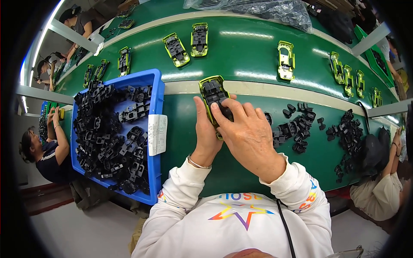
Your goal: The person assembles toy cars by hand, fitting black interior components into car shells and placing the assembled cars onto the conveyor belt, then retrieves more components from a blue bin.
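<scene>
While hands (207, 133) (253, 135) hold it, a glossy shell (212, 78) rims black moulding (212, 91).

Lime-green toy car shell (211, 78), black interior piece (214, 91) inside, slanting leftward, between fingers (220, 113)

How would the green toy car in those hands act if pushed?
The lime-green toy car is probably stiff: its shell looks unbent between left hand and right hand. It seems light: small, plastic-looking. With no wheels visible, it might slide, not roll.
</scene>
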`<state>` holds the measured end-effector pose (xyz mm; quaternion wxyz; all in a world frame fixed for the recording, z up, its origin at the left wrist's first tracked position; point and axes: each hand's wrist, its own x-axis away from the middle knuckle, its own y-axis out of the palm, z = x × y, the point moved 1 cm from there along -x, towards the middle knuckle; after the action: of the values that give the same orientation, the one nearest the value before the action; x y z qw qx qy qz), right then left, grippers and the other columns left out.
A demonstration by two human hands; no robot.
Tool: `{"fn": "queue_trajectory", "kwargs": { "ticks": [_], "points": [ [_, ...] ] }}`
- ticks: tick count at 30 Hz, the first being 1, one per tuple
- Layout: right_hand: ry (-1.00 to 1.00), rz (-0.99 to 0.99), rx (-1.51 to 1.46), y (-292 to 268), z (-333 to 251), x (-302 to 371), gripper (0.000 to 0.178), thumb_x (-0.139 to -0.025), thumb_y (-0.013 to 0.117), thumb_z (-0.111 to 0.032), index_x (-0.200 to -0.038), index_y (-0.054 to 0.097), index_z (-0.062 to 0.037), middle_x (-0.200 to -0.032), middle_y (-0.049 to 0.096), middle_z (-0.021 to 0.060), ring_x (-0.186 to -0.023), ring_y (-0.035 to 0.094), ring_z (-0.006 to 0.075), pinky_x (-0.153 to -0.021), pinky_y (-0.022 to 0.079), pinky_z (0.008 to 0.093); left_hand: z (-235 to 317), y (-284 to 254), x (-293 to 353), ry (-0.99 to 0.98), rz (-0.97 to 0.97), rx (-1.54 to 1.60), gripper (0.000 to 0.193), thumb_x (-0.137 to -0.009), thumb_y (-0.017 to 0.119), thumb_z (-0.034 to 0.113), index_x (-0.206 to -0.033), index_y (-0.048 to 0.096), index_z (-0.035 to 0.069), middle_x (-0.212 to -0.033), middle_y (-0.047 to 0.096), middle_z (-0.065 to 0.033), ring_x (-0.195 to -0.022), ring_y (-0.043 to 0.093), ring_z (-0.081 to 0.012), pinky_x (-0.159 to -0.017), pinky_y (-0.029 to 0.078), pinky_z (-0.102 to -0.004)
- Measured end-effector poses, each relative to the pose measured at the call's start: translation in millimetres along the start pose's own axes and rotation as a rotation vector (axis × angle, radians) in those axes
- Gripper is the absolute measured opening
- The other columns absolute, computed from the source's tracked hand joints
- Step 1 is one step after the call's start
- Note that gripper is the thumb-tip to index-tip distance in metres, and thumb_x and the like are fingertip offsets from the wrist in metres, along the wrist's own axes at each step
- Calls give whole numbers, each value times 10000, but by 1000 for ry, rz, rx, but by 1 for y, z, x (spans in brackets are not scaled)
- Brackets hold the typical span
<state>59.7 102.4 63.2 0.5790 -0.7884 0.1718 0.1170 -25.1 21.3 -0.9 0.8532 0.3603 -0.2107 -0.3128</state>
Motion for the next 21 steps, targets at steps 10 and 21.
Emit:
{"fn": "queue_trajectory", "kwargs": {
  "ticks": [10,21],
  "points": [
    [18,141,-488,-20,55,23,371,-836,694,-42,-1205,669,-69,-1195,678,89,-1074,628,295,-937,459,374,-8,5,-11,39,-24,-147,475,-1021,511,222,-1437,373,39,-1318,576,-196,-1123,648,-334,-932,561,-422],
    [653,164,-316,-108,150,161,189,-854,699,-6,-1039,724,-33,-920,654,68,-772,608,130,-698,496,277,-3,6,-10,68,43,-314,492,-1010,549,184,-1446,386,26,-1379,539,-191,-1183,624,-395,-890,593,-396]
  ]
}}
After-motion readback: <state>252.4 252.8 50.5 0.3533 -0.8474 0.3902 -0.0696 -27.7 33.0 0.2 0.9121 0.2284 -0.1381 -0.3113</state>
